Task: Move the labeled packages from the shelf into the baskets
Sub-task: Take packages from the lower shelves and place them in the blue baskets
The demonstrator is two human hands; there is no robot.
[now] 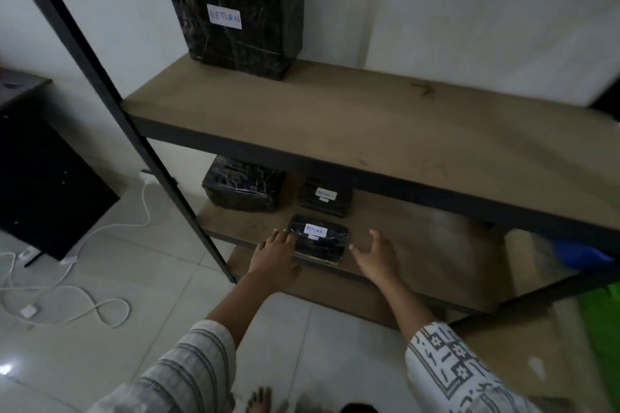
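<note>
Both grips released: left hand (275, 253), fingers straight, on the black "RETURN" package (327, 245), right hand (376, 256) just beside it.

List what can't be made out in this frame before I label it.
- Head view: back small package label, too small and dim to read.
- Head view: lower-left wrapped package, top hidden by upper shelf board; no label shows.
- Head view: blue object and green object, cut by right edge; baskets or not, unclear.
- Head view: left hand at front package; grip or touch, too blurred.
</note>
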